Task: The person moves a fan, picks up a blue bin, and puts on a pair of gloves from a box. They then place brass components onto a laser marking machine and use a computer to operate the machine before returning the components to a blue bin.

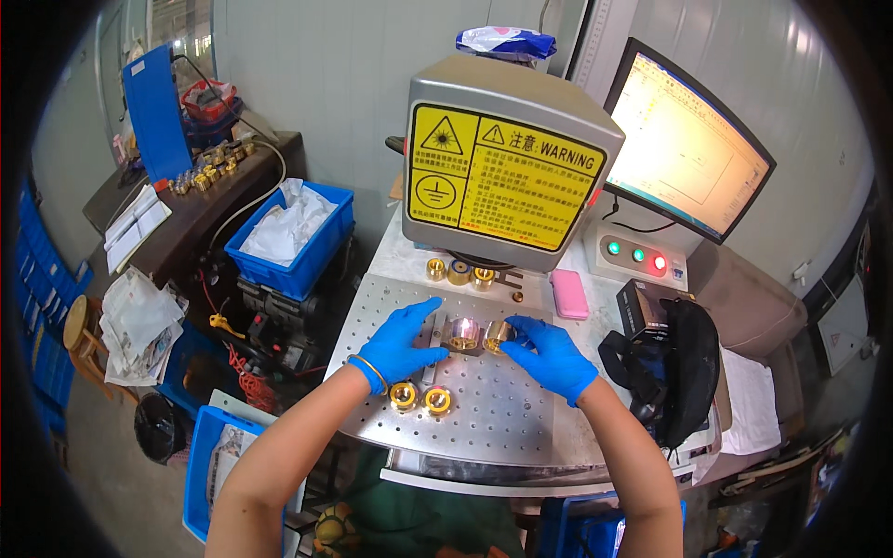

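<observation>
Two brass fittings [420, 398] sit loose low-centre on the perforated metal plate [502, 418], just below the L hand [400, 342]. L hand, blue glove, fingers spread, rests by a brass fitting in the fixture [464, 332], centre frame. R hand [551, 353] pinches a second brass piece [498, 335] beside it. Farther up: three brass parts [458, 272] under the grey laser head [507, 158], pink block [568, 294] to the right, monitor [684, 144] upper right.
</observation>
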The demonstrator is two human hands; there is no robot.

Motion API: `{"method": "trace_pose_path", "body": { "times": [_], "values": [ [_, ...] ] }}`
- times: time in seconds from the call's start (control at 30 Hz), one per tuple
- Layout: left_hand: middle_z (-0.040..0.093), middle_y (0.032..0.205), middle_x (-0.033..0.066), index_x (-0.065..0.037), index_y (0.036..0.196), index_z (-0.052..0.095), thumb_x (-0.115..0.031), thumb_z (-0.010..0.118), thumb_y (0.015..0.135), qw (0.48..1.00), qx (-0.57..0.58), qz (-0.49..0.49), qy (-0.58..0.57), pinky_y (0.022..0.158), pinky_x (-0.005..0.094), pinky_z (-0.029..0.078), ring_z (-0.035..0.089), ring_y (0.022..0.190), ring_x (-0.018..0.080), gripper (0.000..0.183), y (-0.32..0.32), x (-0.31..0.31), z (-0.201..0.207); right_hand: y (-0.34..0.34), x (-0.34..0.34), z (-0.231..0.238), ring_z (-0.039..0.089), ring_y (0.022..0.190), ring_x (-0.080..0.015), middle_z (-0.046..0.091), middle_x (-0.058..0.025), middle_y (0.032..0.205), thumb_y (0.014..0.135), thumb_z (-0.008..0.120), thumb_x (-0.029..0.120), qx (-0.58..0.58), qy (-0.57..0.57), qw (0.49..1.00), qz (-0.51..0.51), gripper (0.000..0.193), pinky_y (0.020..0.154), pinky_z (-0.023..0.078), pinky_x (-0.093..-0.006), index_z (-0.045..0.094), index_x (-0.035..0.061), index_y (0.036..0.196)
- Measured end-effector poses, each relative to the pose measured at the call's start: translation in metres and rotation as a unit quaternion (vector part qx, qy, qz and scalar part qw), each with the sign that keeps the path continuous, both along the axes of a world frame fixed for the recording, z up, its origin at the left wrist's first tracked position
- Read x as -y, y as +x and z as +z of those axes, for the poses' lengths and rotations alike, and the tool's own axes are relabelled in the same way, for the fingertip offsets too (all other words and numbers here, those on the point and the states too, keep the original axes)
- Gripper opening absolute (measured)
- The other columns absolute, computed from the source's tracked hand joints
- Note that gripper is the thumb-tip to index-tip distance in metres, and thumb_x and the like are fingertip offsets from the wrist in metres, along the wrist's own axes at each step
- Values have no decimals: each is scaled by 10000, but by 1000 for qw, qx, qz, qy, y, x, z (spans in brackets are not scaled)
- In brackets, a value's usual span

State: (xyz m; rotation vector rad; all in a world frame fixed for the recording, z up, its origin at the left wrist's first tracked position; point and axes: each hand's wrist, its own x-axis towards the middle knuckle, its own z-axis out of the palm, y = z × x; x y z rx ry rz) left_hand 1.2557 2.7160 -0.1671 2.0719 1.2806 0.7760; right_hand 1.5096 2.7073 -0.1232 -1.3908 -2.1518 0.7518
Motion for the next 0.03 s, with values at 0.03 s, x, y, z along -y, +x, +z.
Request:
{"method": "trace_pose_path", "body": {
  "times": [0.03],
  "values": [
    [384,1318,189,-87,1337,324,-321,696,731,1000,-13,-10,1,995,387,337,378,1203,324,749,0,-3,0,0,-2,0,605,921,-293,603,-203,1028,821,587,324,27,7,1000,5,465,830,460,-366,523,11,1159]
  ]
}}
